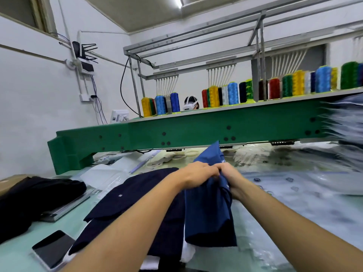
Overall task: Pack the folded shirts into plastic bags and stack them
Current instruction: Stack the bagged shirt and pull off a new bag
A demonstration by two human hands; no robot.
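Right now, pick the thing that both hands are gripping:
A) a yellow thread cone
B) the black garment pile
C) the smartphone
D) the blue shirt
D: the left hand and the right hand both clutch the bunched upper part of the blue shirt, holding it up over the navy shirts on the table.

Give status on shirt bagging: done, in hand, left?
Done: unclear; the blurred pile at the right edge may be finished packs. In hand: left hand and right hand both grip a blue shirt, raised and not yet bagged. Left: navy shirts lie unbagged beneath it, clear plastic bags lie to the right; bagging and stacking remain.
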